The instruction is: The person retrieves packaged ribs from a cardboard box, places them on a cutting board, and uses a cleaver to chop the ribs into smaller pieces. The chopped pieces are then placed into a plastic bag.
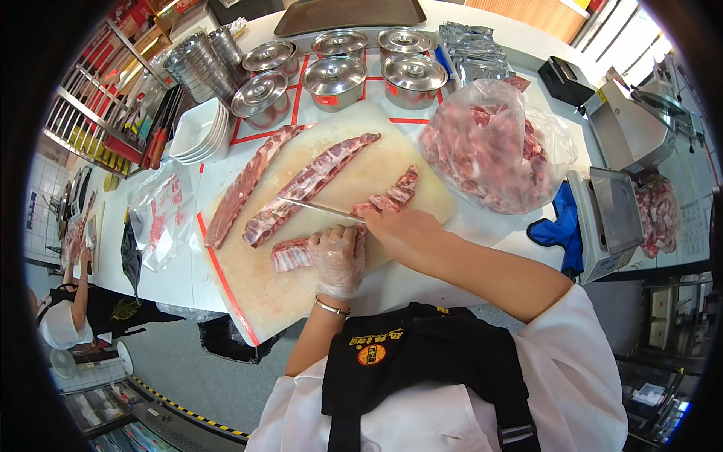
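My left hand (338,261), in a clear plastic glove, presses a short rack of raw ribs (292,254) onto the white cutting board (265,302). My bare right hand (395,229) grips a knife, whose handle is hidden in the fist. The knife blade (322,209) points left and crosses above the lower part of a long rib rack (316,181). Beyond my right hand several cut rib pieces (395,193) lie in a row. Another long strip of ribs (248,186) rests along the board's left side.
A clear bag of raw meat (486,150) stands right of the board, near a blue cloth (559,229) and a scale (604,237). Lidded steel pots (334,85) line the back. White bowls (197,133) are stacked at left. Another person (70,311) works at far left.
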The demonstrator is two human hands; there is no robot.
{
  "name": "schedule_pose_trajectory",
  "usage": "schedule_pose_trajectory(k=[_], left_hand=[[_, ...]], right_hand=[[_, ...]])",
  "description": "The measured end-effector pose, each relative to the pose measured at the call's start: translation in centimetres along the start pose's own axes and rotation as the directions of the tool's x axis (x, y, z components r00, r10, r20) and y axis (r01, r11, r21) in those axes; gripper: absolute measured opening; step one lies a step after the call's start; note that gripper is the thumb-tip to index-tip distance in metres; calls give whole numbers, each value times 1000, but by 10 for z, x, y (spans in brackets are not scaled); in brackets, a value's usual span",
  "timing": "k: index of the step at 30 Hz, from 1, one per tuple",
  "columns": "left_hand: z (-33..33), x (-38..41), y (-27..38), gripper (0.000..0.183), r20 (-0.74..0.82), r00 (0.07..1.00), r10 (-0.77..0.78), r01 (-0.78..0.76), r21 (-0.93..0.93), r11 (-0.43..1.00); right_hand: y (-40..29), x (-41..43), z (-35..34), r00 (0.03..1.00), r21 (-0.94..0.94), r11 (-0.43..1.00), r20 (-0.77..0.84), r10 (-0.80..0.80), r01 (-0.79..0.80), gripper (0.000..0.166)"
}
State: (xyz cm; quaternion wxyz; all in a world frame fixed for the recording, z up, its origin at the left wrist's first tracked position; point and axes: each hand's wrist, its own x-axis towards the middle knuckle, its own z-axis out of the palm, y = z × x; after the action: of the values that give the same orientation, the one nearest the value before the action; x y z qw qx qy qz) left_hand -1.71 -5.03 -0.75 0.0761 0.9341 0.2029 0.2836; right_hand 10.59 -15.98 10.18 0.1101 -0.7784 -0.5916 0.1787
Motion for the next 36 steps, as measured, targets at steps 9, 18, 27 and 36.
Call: schedule_pose_trajectory(k=[9, 18, 27, 36], left_hand=[[-9, -2, 7, 11, 68, 997, 34, -32, -31, 999], [0, 14, 6, 17, 125, 991, -47, 54, -46, 997], [-24, 13, -15, 35, 305, 944, -127, 110, 72, 991], [-19, 7, -10, 27, 149, 985, -89, 86, 27, 996]], right_hand=[[25, -43, 13, 993, 40, 993, 42, 109, -111, 17], [38, -29, 4, 942, 280, 921, -117, 314, -272, 16], [28, -75, -9, 948, 282, 937, -179, 262, -206, 8], [2, -84, 1, 987, 151, 980, -73, 143, -130, 12]])
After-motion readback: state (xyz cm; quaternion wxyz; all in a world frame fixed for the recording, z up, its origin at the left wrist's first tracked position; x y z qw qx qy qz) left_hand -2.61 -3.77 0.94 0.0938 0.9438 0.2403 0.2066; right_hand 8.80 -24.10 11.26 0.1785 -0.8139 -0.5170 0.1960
